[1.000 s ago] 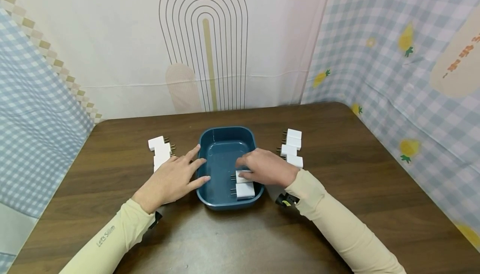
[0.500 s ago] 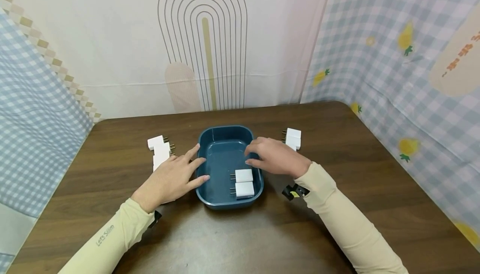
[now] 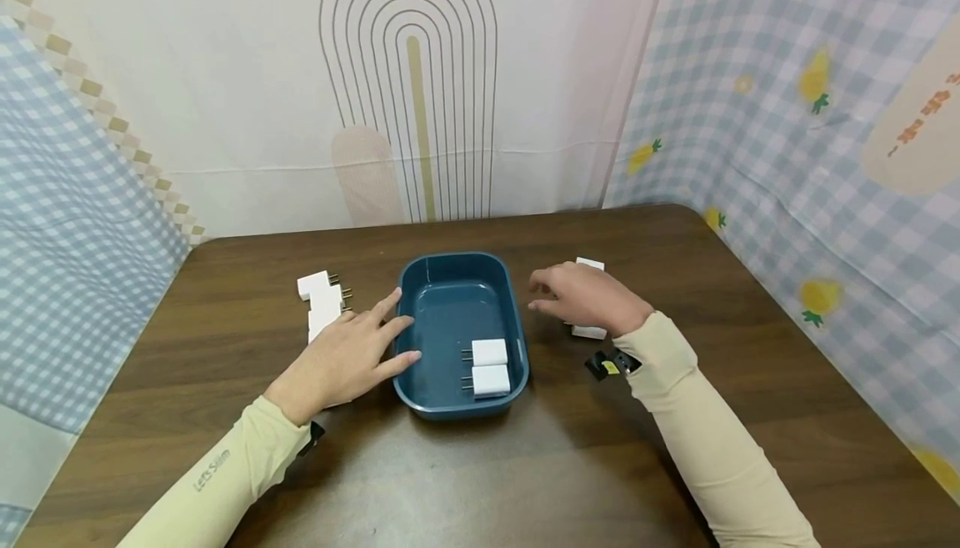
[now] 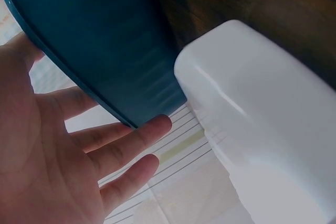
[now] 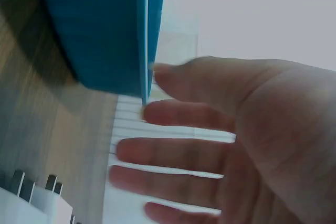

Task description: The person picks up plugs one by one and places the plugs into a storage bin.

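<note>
A dark blue plastic tub [image 3: 457, 269] stands mid-table. Inside, at its near right corner, two white plug adapters [image 3: 490, 367] lie side by side, prongs to the left. My left hand [image 3: 347, 358] spreads its fingers over the tub's left rim, partly covering a row of white plug adapters [image 3: 324, 304]. One adapter [image 4: 262, 98] looms large in the left wrist view. My right hand [image 3: 588, 296] hovers to the right of the tub, fingers loosely bent and holding nothing. It hides part of the right row of adapters [image 3: 589, 333]; prongs show low in the right wrist view.
The brown wooden table [image 3: 420, 481] runs up to a pale hanging cloth [image 3: 247, 98] with printed arches. Checked cloth [image 3: 787, 198] hangs along the right side, and more covers the left. Dark wrist straps [image 3: 611, 363] show below the cuffs.
My right hand has left the adapters in the tub, crossed the right rim and moved right over the right row. My left hand has stayed in place.
</note>
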`<state>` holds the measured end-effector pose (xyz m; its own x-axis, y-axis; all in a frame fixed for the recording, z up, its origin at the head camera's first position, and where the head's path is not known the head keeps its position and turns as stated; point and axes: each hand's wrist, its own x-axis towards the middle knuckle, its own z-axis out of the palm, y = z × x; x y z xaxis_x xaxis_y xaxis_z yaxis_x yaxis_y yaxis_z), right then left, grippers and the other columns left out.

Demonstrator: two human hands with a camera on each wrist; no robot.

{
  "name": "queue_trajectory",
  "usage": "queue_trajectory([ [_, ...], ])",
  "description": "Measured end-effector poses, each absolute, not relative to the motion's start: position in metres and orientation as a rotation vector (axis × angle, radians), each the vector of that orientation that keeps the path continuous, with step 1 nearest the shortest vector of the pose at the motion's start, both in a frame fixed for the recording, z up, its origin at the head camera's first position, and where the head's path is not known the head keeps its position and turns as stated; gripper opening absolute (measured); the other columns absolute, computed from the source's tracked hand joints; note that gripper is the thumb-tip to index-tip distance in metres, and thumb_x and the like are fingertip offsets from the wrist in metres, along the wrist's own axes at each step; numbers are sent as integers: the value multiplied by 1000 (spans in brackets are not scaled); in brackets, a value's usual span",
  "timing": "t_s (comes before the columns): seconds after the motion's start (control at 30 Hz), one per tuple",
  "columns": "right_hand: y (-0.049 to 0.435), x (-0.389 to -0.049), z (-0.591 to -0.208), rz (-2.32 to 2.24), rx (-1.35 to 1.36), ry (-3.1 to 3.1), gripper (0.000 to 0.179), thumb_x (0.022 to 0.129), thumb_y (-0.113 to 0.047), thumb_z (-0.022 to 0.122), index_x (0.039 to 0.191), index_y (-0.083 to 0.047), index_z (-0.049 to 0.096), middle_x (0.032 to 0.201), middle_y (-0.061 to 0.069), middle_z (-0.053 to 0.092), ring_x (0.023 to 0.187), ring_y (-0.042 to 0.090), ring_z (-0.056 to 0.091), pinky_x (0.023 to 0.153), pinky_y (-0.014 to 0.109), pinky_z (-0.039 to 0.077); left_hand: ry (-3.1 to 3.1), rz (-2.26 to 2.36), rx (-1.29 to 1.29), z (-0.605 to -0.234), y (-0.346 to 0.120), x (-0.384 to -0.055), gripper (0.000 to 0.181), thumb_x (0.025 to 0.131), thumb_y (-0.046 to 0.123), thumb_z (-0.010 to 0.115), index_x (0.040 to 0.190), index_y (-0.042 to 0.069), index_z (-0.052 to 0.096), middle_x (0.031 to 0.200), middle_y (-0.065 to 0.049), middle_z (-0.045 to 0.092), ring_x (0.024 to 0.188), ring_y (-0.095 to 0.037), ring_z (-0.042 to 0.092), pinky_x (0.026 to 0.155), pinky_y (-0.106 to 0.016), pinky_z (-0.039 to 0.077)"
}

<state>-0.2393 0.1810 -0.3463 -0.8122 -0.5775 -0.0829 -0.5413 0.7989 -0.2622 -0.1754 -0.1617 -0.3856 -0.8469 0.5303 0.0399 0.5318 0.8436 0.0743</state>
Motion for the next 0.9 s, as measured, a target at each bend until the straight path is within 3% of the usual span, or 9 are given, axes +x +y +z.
queue_trajectory([
  [0.2,189,-244,-349,-288,-801,2727,32,95,-25,72,120,-6,71,113,10,75,86,12,69,84,39,59,-3008,-143,-857,-387,-161,-174,66,100,61,47,145,13,56,165,-17,30,138,-33,54,112,-58,41],
  [0.43,197,-246,-352,-214,-644,2734,26,87,-20,79,107,-6,72,101,7,73,75,15,63,73,36,56,-2998,-134,-862,-386,-161,-174,66,101,61,47,144,12,56,165,-18,32,137,-34,55,112,-57,41],
  [0.6,199,-246,-353,-157,-557,2740,30,83,-18,82,109,-7,72,113,10,73,84,19,65,77,40,57,-3003,-132,-857,-386,-162,-174,66,101,61,47,145,13,56,165,-18,31,138,-33,54,111,-57,42],
  [0.9,200,-247,-355,-69,-527,2743,29,80,-17,83,106,-8,71,117,9,72,85,20,64,79,44,55,-2989,-124,-861,-387,-163,-176,65,100,60,49,143,12,57,164,-19,33,137,-34,54,110,-57,43],
])
